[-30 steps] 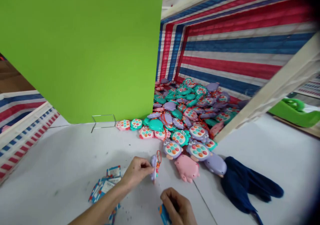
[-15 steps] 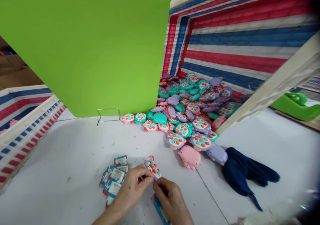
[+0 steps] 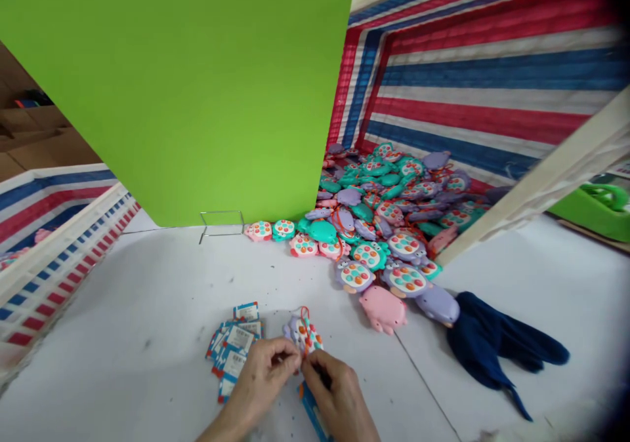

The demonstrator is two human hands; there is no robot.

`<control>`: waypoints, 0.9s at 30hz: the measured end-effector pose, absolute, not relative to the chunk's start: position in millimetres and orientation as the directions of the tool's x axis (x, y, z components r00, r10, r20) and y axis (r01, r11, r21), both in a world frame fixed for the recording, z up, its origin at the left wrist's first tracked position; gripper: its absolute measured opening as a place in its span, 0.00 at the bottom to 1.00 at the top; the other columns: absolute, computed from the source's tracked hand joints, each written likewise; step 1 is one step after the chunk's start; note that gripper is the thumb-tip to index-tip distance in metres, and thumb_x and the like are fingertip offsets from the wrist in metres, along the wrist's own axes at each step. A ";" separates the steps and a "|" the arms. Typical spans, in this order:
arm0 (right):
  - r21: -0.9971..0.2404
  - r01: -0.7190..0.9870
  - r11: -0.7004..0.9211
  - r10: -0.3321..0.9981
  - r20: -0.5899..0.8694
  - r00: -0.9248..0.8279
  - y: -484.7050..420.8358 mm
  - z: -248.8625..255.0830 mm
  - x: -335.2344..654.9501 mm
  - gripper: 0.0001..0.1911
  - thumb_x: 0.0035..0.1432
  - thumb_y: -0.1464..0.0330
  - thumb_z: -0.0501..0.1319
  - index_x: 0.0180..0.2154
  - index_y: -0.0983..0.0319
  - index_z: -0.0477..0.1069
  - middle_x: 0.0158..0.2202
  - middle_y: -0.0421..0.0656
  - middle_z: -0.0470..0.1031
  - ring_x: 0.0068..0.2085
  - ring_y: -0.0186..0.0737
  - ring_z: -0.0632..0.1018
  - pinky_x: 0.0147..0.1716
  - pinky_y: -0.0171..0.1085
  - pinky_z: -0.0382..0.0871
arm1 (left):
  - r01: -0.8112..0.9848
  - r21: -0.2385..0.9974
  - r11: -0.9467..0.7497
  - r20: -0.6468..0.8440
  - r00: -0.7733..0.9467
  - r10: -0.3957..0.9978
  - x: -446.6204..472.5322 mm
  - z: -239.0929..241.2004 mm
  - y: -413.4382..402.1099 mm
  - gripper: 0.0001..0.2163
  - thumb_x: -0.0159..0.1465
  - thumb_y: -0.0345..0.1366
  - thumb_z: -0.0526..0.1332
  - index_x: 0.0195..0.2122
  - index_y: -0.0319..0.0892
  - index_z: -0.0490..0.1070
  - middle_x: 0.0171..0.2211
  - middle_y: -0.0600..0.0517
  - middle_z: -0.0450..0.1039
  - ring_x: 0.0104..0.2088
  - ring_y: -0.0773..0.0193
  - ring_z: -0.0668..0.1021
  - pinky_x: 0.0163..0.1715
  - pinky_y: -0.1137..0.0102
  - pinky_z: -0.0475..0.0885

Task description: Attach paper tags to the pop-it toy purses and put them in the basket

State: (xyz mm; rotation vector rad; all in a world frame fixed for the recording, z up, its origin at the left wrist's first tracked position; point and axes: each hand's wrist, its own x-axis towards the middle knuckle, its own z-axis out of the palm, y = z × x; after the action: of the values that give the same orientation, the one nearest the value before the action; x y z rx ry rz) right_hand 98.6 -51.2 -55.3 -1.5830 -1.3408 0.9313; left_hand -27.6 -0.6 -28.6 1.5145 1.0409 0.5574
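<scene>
**Two hands pinched together on a penguin-shaped toy, low on the white floor**

Lilac button toy (image 3: 301, 334), red cord loop (image 3: 305, 317) standing up from it, held just above the floor at the hands' meeting point. Left hand (image 3: 260, 376): narrow pinch at the toy's lower edge. Right hand (image 3: 339, 396): fingers curled narrow, close against the left; a blue card tag (image 3: 310, 410) runs out below the palm. Exact contact of the fingertips is hidden.

Stack of loose tags (image 3: 235, 349) just left of the left hand, nearly touching it. Pink toy (image 3: 382, 309) and lilac toy (image 3: 437, 304) lie to the right, a short gap of floor between them and the hands. Navy cloth (image 3: 492, 337) beyond.

Main toy heap (image 3: 388, 219) lies ahead, against a striped wall (image 3: 482, 81), its front edge well apart from the hands. Green board (image 3: 172, 88) stands at the heap's left, wire stand (image 3: 221, 225) at its base. White floor (image 3: 128, 311) stretches wide to the left, up to a striped crate (image 3: 59, 245).
</scene>
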 end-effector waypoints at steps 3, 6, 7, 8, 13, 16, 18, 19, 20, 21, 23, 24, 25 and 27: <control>-0.928 0.373 0.003 0.980 0.078 0.185 -50.4 -56.4 95.1 0.16 0.57 0.62 0.51 0.22 0.63 0.66 0.18 0.37 0.65 0.21 0.32 0.65 0.21 0.29 0.59 | 0.251 0.965 0.079 -0.193 0.469 0.862 -26.5 -33.4 -3.6 0.12 0.56 0.40 0.55 0.23 0.37 0.68 0.20 0.53 0.67 0.23 0.67 0.69 0.24 0.75 0.62; -0.919 0.389 0.062 0.972 0.145 0.186 -52.0 -59.1 93.6 0.17 0.59 0.62 0.50 0.24 0.62 0.67 0.19 0.38 0.68 0.21 0.32 0.68 0.23 0.29 0.60 | 0.168 0.972 0.166 -0.224 0.428 0.876 -24.5 -38.1 -3.8 0.13 0.58 0.43 0.54 0.26 0.37 0.68 0.21 0.52 0.68 0.23 0.65 0.71 0.24 0.74 0.65; -0.911 0.404 0.079 0.970 0.163 0.178 -52.4 -60.6 93.4 0.17 0.59 0.62 0.50 0.24 0.62 0.68 0.20 0.39 0.69 0.22 0.33 0.68 0.23 0.29 0.61 | 0.153 0.972 0.180 -0.229 0.426 0.875 -23.7 -39.0 -3.7 0.13 0.58 0.44 0.54 0.27 0.37 0.68 0.21 0.52 0.68 0.23 0.65 0.72 0.23 0.74 0.65; -0.902 0.421 0.094 0.970 0.179 0.167 -52.7 -62.2 93.2 0.17 0.59 0.62 0.49 0.25 0.61 0.68 0.20 0.39 0.69 0.22 0.33 0.69 0.24 0.29 0.61 | 0.150 0.972 0.180 -0.228 0.429 0.874 -23.0 -39.4 -3.6 0.14 0.57 0.44 0.55 0.26 0.37 0.67 0.21 0.53 0.68 0.22 0.66 0.71 0.22 0.74 0.64; -0.901 0.426 0.077 0.980 0.147 0.136 -53.4 -59.4 94.7 0.17 0.60 0.61 0.47 0.26 0.60 0.67 0.23 0.41 0.70 0.25 0.35 0.70 0.26 0.30 0.62 | 0.173 0.975 0.140 -0.201 0.417 0.886 -20.4 -40.7 -5.8 0.15 0.59 0.45 0.53 0.23 0.39 0.65 0.18 0.54 0.65 0.21 0.67 0.69 0.21 0.75 0.64; -0.935 0.355 0.001 0.988 0.055 0.144 -55.5 -46.6 101.3 0.17 0.61 0.60 0.44 0.30 0.61 0.67 0.27 0.42 0.71 0.28 0.36 0.71 0.30 0.30 0.63 | 0.112 0.979 0.171 -0.202 0.415 0.887 -21.6 -45.6 -8.2 0.16 0.60 0.47 0.51 0.24 0.40 0.62 0.19 0.54 0.65 0.20 0.67 0.70 0.22 0.74 0.65; -0.937 0.341 -0.073 0.992 -0.033 0.122 -57.9 -39.0 108.6 0.18 0.61 0.60 0.44 0.31 0.61 0.66 0.26 0.41 0.71 0.28 0.36 0.71 0.29 0.30 0.63 | 0.086 0.979 0.186 -0.205 0.422 0.883 -23.1 -49.2 -9.4 0.16 0.60 0.47 0.50 0.24 0.40 0.62 0.20 0.53 0.67 0.21 0.66 0.71 0.23 0.73 0.66; -0.930 0.352 -0.103 0.992 -0.072 0.101 -59.1 -36.9 112.8 0.18 0.61 0.59 0.44 0.30 0.61 0.66 0.25 0.41 0.70 0.27 0.36 0.71 0.28 0.30 0.63 | 0.077 0.979 0.191 -0.205 0.425 0.882 -23.8 -50.5 -9.9 0.16 0.61 0.46 0.50 0.24 0.40 0.62 0.21 0.53 0.67 0.21 0.66 0.71 0.23 0.73 0.66; -0.920 0.372 -0.123 0.992 -0.103 0.073 -60.3 -36.1 116.9 0.18 0.60 0.59 0.45 0.29 0.62 0.67 0.24 0.40 0.70 0.26 0.35 0.70 0.27 0.30 0.63 | 0.069 0.979 0.193 -0.204 0.428 0.880 -24.4 -51.5 -10.3 0.15 0.61 0.46 0.50 0.25 0.40 0.63 0.21 0.53 0.68 0.22 0.66 0.71 0.24 0.73 0.66; -0.910 0.394 -0.130 0.991 -0.127 0.034 -61.5 -36.4 120.9 0.18 0.60 0.59 0.46 0.29 0.62 0.67 0.23 0.40 0.69 0.25 0.35 0.69 0.26 0.30 0.63 | 0.064 0.979 0.193 -0.201 0.431 0.879 -24.9 -52.0 -10.6 0.15 0.61 0.46 0.50 0.25 0.40 0.63 0.21 0.53 0.68 0.22 0.66 0.72 0.24 0.73 0.66; -0.895 0.428 -0.122 0.987 -0.155 -0.044 -63.3 -39.3 127.6 0.18 0.58 0.58 0.48 0.29 0.63 0.69 0.22 0.40 0.70 0.24 0.35 0.68 0.24 0.30 0.63 | 0.061 0.982 0.181 -0.189 0.432 0.882 -25.7 -52.4 -11.3 0.14 0.62 0.45 0.50 0.25 0.41 0.62 0.21 0.53 0.68 0.23 0.66 0.72 0.25 0.73 0.66; -0.890 0.440 -0.118 0.983 -0.166 -0.072 -63.9 -40.9 130.2 0.18 0.58 0.58 0.49 0.30 0.63 0.71 0.23 0.40 0.71 0.23 0.35 0.68 0.24 0.30 0.63 | 0.064 0.983 0.171 -0.182 0.429 0.885 -26.1 -52.4 -11.7 0.14 0.62 0.45 0.50 0.25 0.41 0.62 0.21 0.53 0.68 0.23 0.66 0.72 0.25 0.73 0.66; -0.886 0.448 -0.117 0.980 -0.175 -0.090 -64.2 -42.1 132.3 0.18 0.57 0.59 0.49 0.31 0.62 0.72 0.23 0.40 0.72 0.23 0.35 0.68 0.24 0.30 0.63 | 0.071 0.984 0.162 -0.177 0.424 0.888 -26.5 -52.5 -12.1 0.14 0.62 0.44 0.50 0.25 0.41 0.62 0.21 0.53 0.68 0.23 0.66 0.72 0.25 0.73 0.66; -0.878 0.464 -0.119 0.978 -0.183 -0.096 -63.9 -42.5 135.5 0.17 0.56 0.59 0.51 0.32 0.61 0.73 0.23 0.41 0.73 0.24 0.36 0.69 0.24 0.30 0.63 | 0.083 0.986 0.146 -0.168 0.415 0.894 -27.8 -53.0 -12.6 0.14 0.62 0.44 0.49 0.25 0.40 0.63 0.21 0.53 0.68 0.23 0.66 0.71 0.25 0.73 0.66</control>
State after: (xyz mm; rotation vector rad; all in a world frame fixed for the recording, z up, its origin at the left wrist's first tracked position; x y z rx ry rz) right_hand 135.5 -63.9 -42.5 -1.6129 -1.5871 1.1700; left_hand -27.8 -12.6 -53.0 1.3011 0.9916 0.7487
